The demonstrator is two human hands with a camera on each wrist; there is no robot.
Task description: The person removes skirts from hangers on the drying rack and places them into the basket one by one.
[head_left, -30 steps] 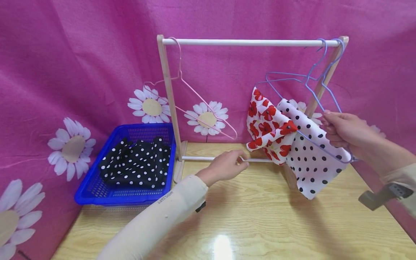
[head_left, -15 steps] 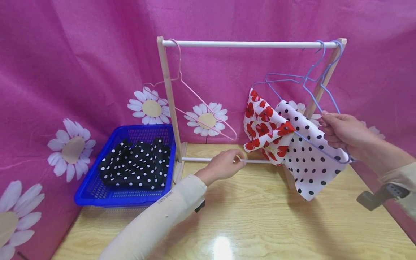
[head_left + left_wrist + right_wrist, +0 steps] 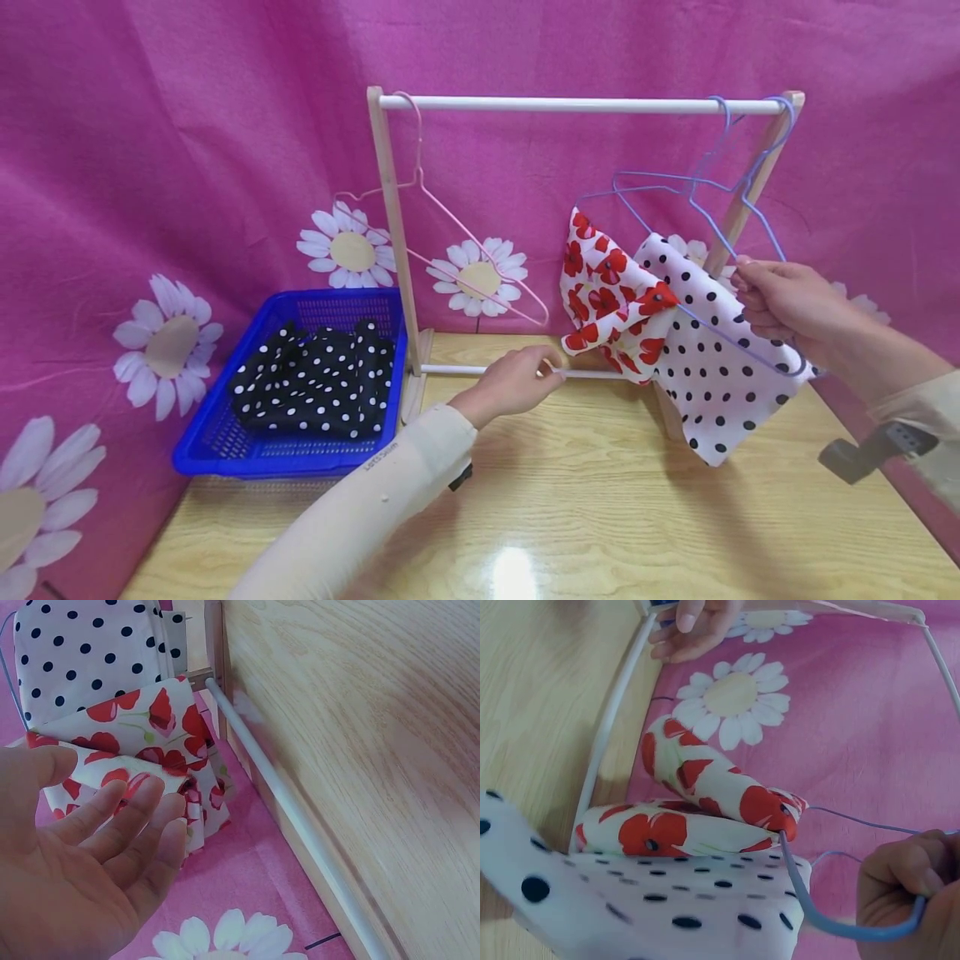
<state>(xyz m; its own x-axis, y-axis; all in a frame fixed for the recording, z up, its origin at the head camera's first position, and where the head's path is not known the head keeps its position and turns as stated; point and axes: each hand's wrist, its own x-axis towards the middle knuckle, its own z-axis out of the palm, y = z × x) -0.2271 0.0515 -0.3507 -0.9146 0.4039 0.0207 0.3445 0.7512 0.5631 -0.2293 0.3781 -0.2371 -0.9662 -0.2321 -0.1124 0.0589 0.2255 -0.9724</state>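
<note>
In the head view my right hand (image 3: 795, 304) pinches the side of a blue wire hanger (image 3: 870, 931), which hooks over the rack's white top rail (image 3: 555, 104). A white cloth with red flowers (image 3: 607, 292) is draped, folded, over this hanger's lower bar. Behind it, a second blue hanger (image 3: 765, 223) bears a white cloth with black dots (image 3: 712, 358). My left hand (image 3: 517, 379) hovers near the lower rail, left of the flowered cloth. Its fingers are loosely bent and hold nothing, as the left wrist view shows.
A pink hanger (image 3: 459, 220) hangs at the rail's left end. To the left of the wooden rack stands a blue basket (image 3: 288, 467) with a black, white-dotted cloth (image 3: 315, 383) inside. A pink daisy-print curtain (image 3: 225, 167) backs the wooden table (image 3: 600, 517).
The front blue hanger's hook has slid left along the rail, away from the rear one. My right hand and the flowered cloth have shifted slightly left. The left hand has barely moved.
</note>
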